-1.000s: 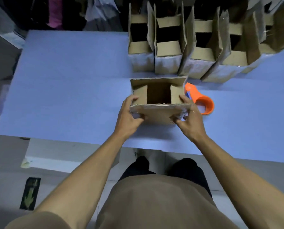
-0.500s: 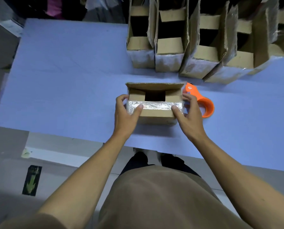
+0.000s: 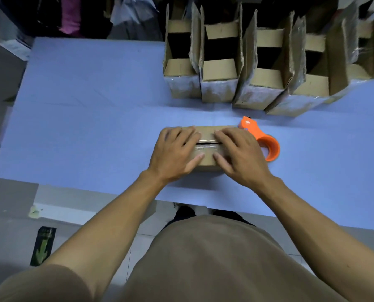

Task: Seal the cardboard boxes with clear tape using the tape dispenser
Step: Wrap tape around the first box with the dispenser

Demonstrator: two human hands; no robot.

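Note:
A small cardboard box (image 3: pixel 206 159) sits on the blue table (image 3: pixel 94 131) in front of me, its top flaps folded down with a narrow gap between them. My left hand (image 3: pixel 175 153) lies flat on the left half of the top, fingers straight. My right hand (image 3: pixel 239 154) presses flat on the right half. Both thumbs rest on the near flap. An orange tape dispenser (image 3: pixel 261 138) lies on the table just right of the box, touched by neither hand.
Several open cardboard boxes (image 3: pixel 244 62) with raised flaps stand in a row at the back right of the table. Dark clutter and cloth lie beyond the far edge. The table's near edge runs just below my wrists.
The near and far flaps have been folded down over the box opening. Both hands moved from the box's sides onto its top and now press the flaps flat.

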